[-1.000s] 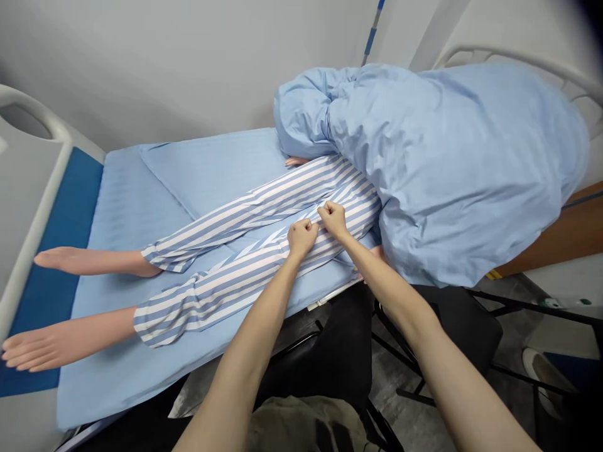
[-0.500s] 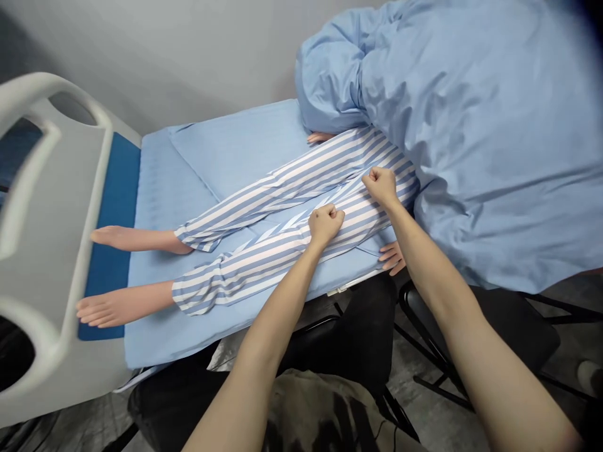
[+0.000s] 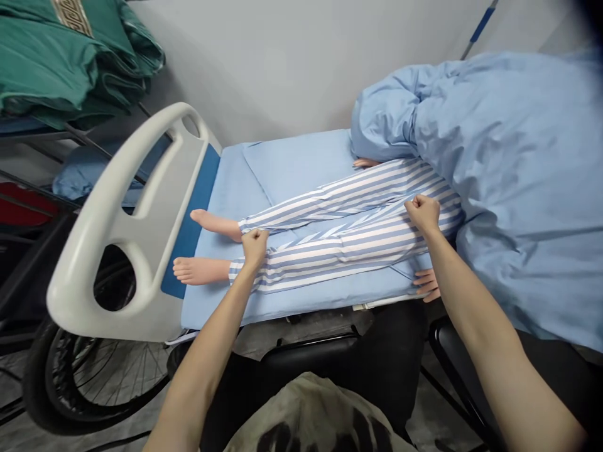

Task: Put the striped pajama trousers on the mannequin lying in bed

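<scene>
A mannequin-like figure in blue-and-white striped trousers [image 3: 358, 248] lies on the bed, its two bare feet [image 3: 202, 271] toward the footboard. My left hand [image 3: 255, 246] is closed in a fist by the trouser hem at the nearer lower leg. Over the upper part of the nearer leg, my right hand [image 3: 423, 212] is also a fist. Nothing shows in either fist. Whether they press on the cloth or hover just above it, I cannot tell. A large blue quilt [image 3: 532, 188] covers the figure's upper body, with the figure's nearer hand [image 3: 427, 284] sticking out below.
The bed's grey-white footboard [image 3: 89, 238] stands at the left, with a wheelchair wheel [image 3: 94, 383] below it. Folded green cloth [image 3: 75, 63] rests on a rack at the upper left. A black chair [image 3: 471, 351] stands at the lower right. Light blue sheeting [image 3: 292, 150] covers the mattress.
My left fist has moved along the nearer leg from about the knee down to the trouser hem. My right fist stays near the upper leg. The view has shifted left, showing more beyond the footboard.
</scene>
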Motion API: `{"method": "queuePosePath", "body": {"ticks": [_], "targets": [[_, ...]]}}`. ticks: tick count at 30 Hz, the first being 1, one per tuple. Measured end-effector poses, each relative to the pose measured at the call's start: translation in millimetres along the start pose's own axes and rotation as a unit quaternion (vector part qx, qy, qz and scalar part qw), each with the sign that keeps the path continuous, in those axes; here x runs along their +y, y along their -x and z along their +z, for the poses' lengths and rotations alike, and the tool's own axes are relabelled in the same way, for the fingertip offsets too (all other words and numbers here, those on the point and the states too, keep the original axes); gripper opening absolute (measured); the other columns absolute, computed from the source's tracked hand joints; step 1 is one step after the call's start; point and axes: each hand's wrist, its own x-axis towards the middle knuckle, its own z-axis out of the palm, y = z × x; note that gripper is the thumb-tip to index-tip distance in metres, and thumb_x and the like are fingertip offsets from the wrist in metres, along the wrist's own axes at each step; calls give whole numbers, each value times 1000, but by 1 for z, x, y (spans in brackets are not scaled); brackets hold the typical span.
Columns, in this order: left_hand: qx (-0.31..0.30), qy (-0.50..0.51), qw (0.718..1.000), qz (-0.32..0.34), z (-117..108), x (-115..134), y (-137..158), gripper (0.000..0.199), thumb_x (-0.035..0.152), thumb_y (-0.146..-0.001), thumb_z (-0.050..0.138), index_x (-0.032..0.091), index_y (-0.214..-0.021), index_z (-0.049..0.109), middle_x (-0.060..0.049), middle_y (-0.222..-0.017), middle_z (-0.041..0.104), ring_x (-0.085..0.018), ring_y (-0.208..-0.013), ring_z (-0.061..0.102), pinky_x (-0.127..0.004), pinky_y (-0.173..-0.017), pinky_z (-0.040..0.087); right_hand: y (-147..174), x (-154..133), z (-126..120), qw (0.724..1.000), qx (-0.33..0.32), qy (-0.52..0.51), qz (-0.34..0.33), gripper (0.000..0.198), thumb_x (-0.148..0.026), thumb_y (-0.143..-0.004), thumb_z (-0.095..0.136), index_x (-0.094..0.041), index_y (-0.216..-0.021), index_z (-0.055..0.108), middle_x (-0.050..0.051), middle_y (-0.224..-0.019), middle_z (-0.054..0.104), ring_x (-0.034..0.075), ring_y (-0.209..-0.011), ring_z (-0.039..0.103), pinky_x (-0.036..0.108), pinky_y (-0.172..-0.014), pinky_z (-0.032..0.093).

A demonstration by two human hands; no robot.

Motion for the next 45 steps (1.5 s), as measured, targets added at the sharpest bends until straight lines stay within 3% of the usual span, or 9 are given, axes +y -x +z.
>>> {"method": "queuePosePath", "body": {"ticks": [4,11,17,23,27,33,36,40,45], "targets": [[-13,29,999,43,-44,4,3,40,25,-74,60,21,-56,24,3,-56,21,-11,-58,23,-26,-55,25,3,-4,0,999,-1,42,0,31,-23,-72,57,-22,-55,31,-3,-51,33,13,-55,28,31,-61,23],[-40,17,999,-2,-46,-24,5,32,25,-73,57,21,-55,31,3,-54,30,-11,-59,30,-26,-57,26,22,-31,3,993,-14,116,-23,28,-23,-71,56,-22,-54,34,-1,-51,34,14,-55,23,32,-60,18],[-41,-9,999,20,-40,-67,11,31,25,-74,54,20,-54,31,4,-53,28,-10,-57,29,-27,-58,22,74,-151,36,979,-103,-60,-165,30,-25,-71,53,-21,-53,29,-4,-49,29,11,-53,29,27,-61,25],[-45,-18,999,19,-38,-68,10,33,25,-76,54,20,-55,30,4,-54,28,-11,-56,31,-27,-59,23,149,-251,108,938,-156,-290,-107,34,-29,-76,50,-22,-56,24,-5,-53,26,9,-55,26,24,-57,25],[-48,-77,996,23,-45,-65,8,34,22,-77,54,20,-55,29,4,-54,27,-12,-57,29,-28,-60,21,173,-254,131,946,-198,-248,-70,32,-24,-73,52,-21,-54,26,-5,-51,25,10,-54,25,26,-59,22],[-21,-182,983,34,-55,-53,8,36,18,-76,56,20,-51,31,3,-51,28,-13,-55,23,-31,-61,16,166,-246,132,928,-225,-292,-53,30,-23,-73,52,-20,-55,28,-6,-54,27,9,-56,27,26,-59,23],[-1,-85,995,50,-35,-33,10,37,20,-75,57,20,-51,28,4,-50,26,-12,-55,27,-28,-60,22,166,-247,134,927,-209,-308,-36,31,-23,-73,53,-20,-55,28,-6,-54,26,9,-56,26,26,-59,22],[-25,81,996,27,25,-3,17,35,22,-75,57,21,-51,30,4,-52,30,-11,-56,30,-26,-58,27,167,-246,136,916,-189,-354,-20,32,-26,-75,52,-21,-55,28,-6,-53,27,9,-56,28,25,-58,23],[-13,114,993,-5,75,9,27,34,23,-81,49,21,-50,35,3,-50,32,-12,-56,31,-27,-56,25,163,-249,134,889,-145,-433,49,30,-28,-73,51,-23,-55,27,-7,-53,26,9,-55,27,25,-56,24]]}}
